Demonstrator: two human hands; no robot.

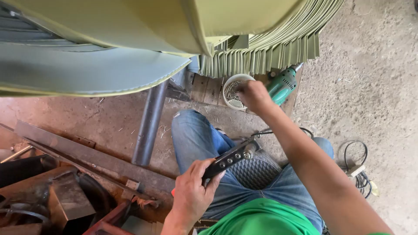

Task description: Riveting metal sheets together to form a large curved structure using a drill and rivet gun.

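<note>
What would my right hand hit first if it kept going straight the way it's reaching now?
Most likely the small white cup: the right hand already reaches over its rim, fingers pointing into it. The green power drill lies just beside. Depth is hard to judge from above.

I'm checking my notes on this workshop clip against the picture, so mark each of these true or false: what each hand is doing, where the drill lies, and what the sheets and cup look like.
1. The left hand grips a black hand riveter. True.
2. The right hand rests on the person's knee. False: it reaches forward to the white cup on the wooden board.
3. The green power drill lies beside the cup. True.
4. The stacked metal sheets are red. False: they are pale green.
5. The cup is empty. False: it holds small thin metal pieces, too small to identify.
</note>
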